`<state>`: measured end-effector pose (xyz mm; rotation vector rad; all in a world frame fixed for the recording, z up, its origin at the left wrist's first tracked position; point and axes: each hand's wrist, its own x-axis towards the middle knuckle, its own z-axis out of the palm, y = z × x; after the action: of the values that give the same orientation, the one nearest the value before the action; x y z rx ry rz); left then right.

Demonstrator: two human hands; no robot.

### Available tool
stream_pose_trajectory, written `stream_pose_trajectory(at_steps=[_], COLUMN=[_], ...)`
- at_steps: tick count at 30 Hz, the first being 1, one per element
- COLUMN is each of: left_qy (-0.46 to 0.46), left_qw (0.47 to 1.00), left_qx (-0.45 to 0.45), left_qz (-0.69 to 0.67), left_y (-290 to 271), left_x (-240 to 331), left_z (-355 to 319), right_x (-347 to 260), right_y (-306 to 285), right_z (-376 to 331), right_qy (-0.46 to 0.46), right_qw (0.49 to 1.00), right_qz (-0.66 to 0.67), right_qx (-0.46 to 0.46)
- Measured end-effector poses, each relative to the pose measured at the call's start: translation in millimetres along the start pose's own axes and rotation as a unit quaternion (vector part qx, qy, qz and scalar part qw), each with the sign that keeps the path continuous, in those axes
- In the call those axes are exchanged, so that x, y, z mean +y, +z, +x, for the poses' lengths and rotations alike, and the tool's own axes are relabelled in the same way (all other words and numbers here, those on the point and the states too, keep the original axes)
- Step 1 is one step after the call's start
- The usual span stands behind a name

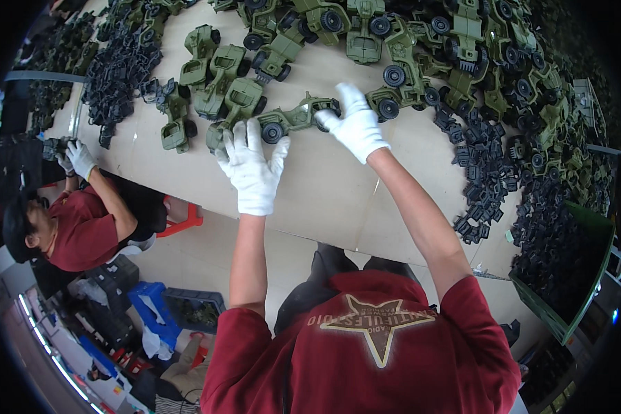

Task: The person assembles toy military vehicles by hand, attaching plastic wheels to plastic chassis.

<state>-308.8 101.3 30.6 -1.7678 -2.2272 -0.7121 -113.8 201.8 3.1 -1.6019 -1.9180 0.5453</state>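
My left hand (252, 169), in a white glove, is spread open at the near side of a green toy jeep (244, 99). Its fingertips touch or overlap that row of jeeps; exact contact cannot be told. My right hand (355, 124), also white-gloved, has its fingers apart. Its thumb lies at the wheel of a low green toy vehicle (295, 117) that sits on the table between my hands. Just right of that hand stands another green toy jeep with black wheels (388, 108). Neither hand grips anything.
Heaped green toy vehicles (462, 41) cover the table's far side. Dark plastic parts lie in piles at left (121, 72) and right (483, 165). A green bin (566, 303) holds more at right. A co-worker (83, 228) with white gloves works at left, near a red stool (183, 217).
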Motion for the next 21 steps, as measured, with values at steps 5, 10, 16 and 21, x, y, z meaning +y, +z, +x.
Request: stream_pose_trajectory(at_steps=[5, 10, 16, 21], left_qy=[-0.008, 0.020, 0.241, 0.068], left_qw=[0.998, 0.991, 0.969, 0.978], left_qx=[0.048, -0.128, -0.046, 0.014], left_qz=[-0.036, -0.027, -0.022, -0.198], left_y=[36, 100, 73, 72], left_x=[-13, -4, 39, 25], left_z=[66, 145, 97, 156], right_x=[-38, -26, -9, -27], right_y=[4, -19, -47, -31], right_z=[-23, -19, 72, 123], right_qy=[0.035, -0.027, -0.060, -0.069], right_qw=[0.910, 0.965, 0.985, 0.986], right_qz=[0.182, 0.172, 0.116, -0.149], right_qx=[-0.372, -0.195, 0.117, 0.017])
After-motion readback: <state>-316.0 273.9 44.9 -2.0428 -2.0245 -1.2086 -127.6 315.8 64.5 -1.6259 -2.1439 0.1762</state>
